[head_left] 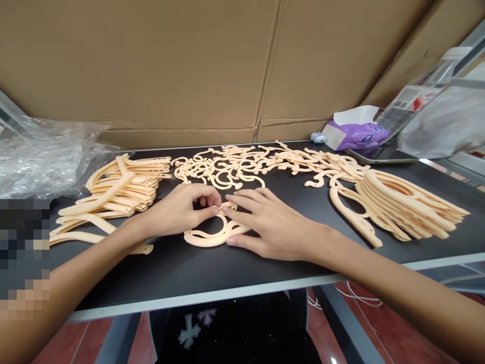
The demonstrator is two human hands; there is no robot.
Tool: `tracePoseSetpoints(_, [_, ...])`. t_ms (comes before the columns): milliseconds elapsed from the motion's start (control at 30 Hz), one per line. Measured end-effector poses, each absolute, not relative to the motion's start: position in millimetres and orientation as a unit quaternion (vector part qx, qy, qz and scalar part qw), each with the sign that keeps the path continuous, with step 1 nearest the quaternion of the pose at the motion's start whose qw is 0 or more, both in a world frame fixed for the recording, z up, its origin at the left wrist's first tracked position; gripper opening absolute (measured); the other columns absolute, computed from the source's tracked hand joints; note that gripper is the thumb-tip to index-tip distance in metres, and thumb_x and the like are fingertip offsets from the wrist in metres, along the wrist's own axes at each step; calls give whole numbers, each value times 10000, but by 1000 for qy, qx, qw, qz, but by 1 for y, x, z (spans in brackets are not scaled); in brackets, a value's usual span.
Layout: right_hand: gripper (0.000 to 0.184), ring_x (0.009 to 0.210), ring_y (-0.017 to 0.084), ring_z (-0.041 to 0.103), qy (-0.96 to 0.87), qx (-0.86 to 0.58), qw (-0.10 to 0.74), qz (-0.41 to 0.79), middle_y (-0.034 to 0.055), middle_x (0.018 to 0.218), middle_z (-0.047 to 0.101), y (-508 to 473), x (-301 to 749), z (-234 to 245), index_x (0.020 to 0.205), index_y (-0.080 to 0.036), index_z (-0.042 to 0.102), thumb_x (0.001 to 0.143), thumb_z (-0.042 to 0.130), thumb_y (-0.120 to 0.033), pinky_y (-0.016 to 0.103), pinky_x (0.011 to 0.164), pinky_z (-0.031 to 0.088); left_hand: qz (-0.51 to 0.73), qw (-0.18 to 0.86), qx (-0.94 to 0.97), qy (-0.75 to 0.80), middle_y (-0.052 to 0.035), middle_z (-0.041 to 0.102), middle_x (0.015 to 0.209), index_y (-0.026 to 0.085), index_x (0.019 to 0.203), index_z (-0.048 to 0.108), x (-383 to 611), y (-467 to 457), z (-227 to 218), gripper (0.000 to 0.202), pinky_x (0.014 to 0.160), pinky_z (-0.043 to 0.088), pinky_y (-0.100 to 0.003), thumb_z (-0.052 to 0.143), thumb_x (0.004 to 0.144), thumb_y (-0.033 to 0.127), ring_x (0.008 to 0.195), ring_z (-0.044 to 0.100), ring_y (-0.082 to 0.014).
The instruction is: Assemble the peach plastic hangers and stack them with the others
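Observation:
A beige curved piece with a round loop, plastic or wood-like, lies on the black tabletop in front of me. My left hand is closed in a pinch at the top of the loop, thumb against index finger. What exactly sits between those fingertips is partly hidden. From the other side, my right hand holds the same piece, its thumb on the lower edge and its fingers reaching to the upper edge beside the left fingertips. The right hand covers the piece's right end.
Angled beige strips are stacked at left, beside clear plastic wrap. Small S-shaped hooks lie heaped behind my hands. Looped beige pieces fan out at right. A purple tissue pack and a phone are behind them.

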State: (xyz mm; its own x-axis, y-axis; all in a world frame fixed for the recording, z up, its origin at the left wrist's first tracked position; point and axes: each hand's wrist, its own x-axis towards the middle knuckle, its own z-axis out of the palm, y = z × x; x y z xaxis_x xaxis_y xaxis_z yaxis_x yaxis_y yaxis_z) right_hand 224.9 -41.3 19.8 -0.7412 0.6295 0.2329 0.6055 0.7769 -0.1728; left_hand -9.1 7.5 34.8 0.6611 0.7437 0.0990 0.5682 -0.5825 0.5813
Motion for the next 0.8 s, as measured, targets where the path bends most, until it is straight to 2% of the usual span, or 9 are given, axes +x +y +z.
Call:
tracePoseSetpoints(100, [507, 1268, 328, 536, -936, -327, 125, 33, 185, 1382, 603, -43, 222, 21, 1365, -135, 603, 999, 509, -473, 511, 1061, 409, 169, 261, 873, 375, 2, 693, 798, 202, 845, 686, -9, 8, 35, 194, 681, 454, -255, 605, 896, 371, 717, 584, -147])
tracePoseSetpoints(300, [524, 1073, 301, 607, -937, -327, 120, 30, 176, 1193, 685, -46, 223, 25, 1289, -107, 663, 952, 593, -503, 467, 952, 479, 138, 264, 874, 384, -1, 708, 854, 211, 923, 720, -8, 7, 38, 248, 712, 469, -260, 612, 894, 432, 775, 609, -158])
tracePoseSetpoints(433, [512, 940, 291, 628, -933, -352, 79, 15, 151, 1026, 714, -56, 232, 36, 1135, -101, 727, 916, 624, -551, 449, 861, 500, 128, 256, 866, 411, -3, 722, 891, 216, 946, 730, -7, 6, 40, 313, 720, 472, -273, 560, 922, 478, 791, 624, -166])
tracePoseSetpoints(633, [330, 938, 279, 647, -932, -356, 66, 7, 132, 1010, 733, -79, 249, 48, 1059, -139, 737, 861, 706, -401, 419, 837, 510, 125, 247, 862, 425, -3, 732, 926, 227, 948, 735, -7, 7, 40, 364, 745, 475, -285, 521, 938, 521, 828, 637, -180])
tracePoseSetpoints(800, [288, 798, 241, 659, -915, -385, 117, -29, 106, 892, 743, -95, 264, 46, 1038, -163, 734, 832, 710, -362, 356, 697, 499, 120, 236, 864, 427, -3, 738, 939, 233, 961, 741, -8, 8, 39, 366, 744, 473, -286, 513, 939, 517, 834, 642, -184])
